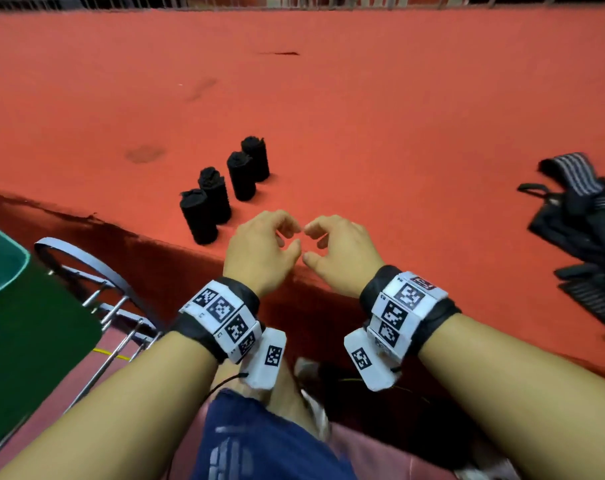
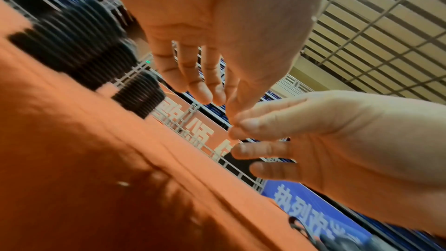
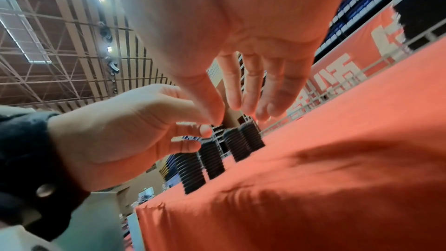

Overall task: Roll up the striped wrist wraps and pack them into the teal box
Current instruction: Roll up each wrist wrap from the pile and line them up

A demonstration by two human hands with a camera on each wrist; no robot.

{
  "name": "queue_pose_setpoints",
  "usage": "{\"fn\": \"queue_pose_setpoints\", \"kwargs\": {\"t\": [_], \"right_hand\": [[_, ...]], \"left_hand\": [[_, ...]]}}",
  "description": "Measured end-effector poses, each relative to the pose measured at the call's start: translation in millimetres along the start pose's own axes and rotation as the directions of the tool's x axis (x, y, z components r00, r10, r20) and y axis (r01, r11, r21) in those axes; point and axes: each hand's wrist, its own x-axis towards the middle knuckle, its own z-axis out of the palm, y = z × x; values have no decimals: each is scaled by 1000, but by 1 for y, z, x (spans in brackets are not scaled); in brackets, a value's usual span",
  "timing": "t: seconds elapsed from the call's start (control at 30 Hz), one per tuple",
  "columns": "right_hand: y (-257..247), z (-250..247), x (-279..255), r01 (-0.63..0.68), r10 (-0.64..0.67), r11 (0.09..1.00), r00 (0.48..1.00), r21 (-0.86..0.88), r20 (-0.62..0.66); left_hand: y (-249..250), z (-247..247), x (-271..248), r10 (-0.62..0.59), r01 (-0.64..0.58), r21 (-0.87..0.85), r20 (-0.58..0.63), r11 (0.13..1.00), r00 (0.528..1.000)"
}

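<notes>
Orange-red cloth covers the surface (image 1: 363, 109). Four black rolls (image 1: 221, 192) stand upright in a diagonal row near its front edge, well apart from a heap of unrolled striped wraps (image 1: 581, 202) at the right edge. A teal box (image 1: 24, 306) sits lower left, beside a metal rack (image 1: 97, 289). The left hand (image 1: 263, 251) and right hand (image 1: 342, 251) hover together over the front edge, fingertips nearly touching, fingers loosely curled, holding nothing. Both wrists carry white bands (image 1: 403, 310) printed with black square codes; tiny lettering on them is unreadable. Banners (image 2: 313, 205) in the wrist views, orange and blue, bear white Chinese characters, too blurred to read.
</notes>
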Motion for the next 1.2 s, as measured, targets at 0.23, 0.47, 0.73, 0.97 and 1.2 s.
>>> {"fn": "queue_pose_setpoints", "kwargs": {"t": [0.23, 0.47, 0.73, 0.97, 1.2], "right_hand": [[89, -90, -84, -302, 283, 949, 944, -94, -170], [150, -154, -176, -516, 461, 856, 785, -27, -415], [195, -198, -221, -577, 524, 804, 577, 141, -627], [235, -185, -211, -629, 606, 769, 660, 115, -444], [253, -192, -219, -560, 642, 765, 621, 318, -450]], "left_hand": [[104, 84, 6, 155, -160, -4, 269, 987, 951], [213, 175, -18, 361, -297, -207, 469, 932, 806], [287, 237, -28, 436, -285, -360, 464, 888, 771], [326, 271, -2, 381, -222, -340, 526, 914, 761], [341, 299, 5, 315, -187, -268, 595, 945, 740]]}}
